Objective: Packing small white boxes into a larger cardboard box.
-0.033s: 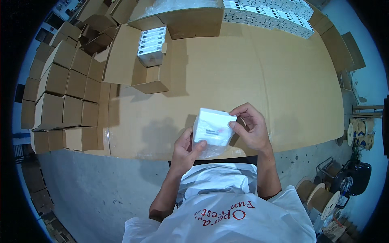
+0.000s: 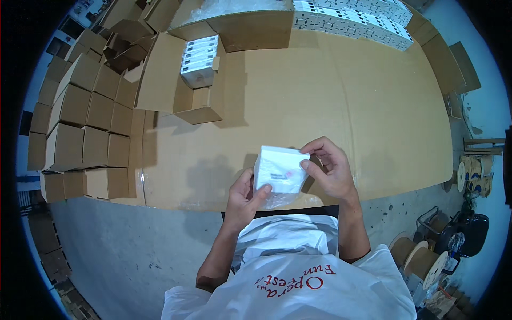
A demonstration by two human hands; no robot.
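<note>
The fingers of the left hand point(image 2: 244, 196) curl up around the lower left corner of a small white box point(image 2: 281, 169), thumb pressed on its front face, while the fingers of the right hand point(image 2: 329, 168) pinch its right edge, thumb on the face and the other fingers bent behind it. Far to the left of the fingers, rows of closed brown cartons point(image 2: 80, 128) stand packed side by side along the table's left edge, walling that side off. Up and left of the fingers an open carton point(image 2: 184, 90) sits with its flaps spread, a stack of white boxes point(image 2: 200, 61) standing inside it. Beyond the fingers a larger open carton point(image 2: 250, 26) stands at the far edge, and to its right a row of white boxes point(image 2: 352, 18) lines the back. The cardboard-covered table point(image 2: 330, 90) lies bare between the fingers and those things, and to the right of them as far as its right edge. The small white box is held just above the near table edge, between both sets of fingers, with a crinkled clear plastic bag point(image 2: 277, 200) hanging under it beside the left fingertips.
</note>
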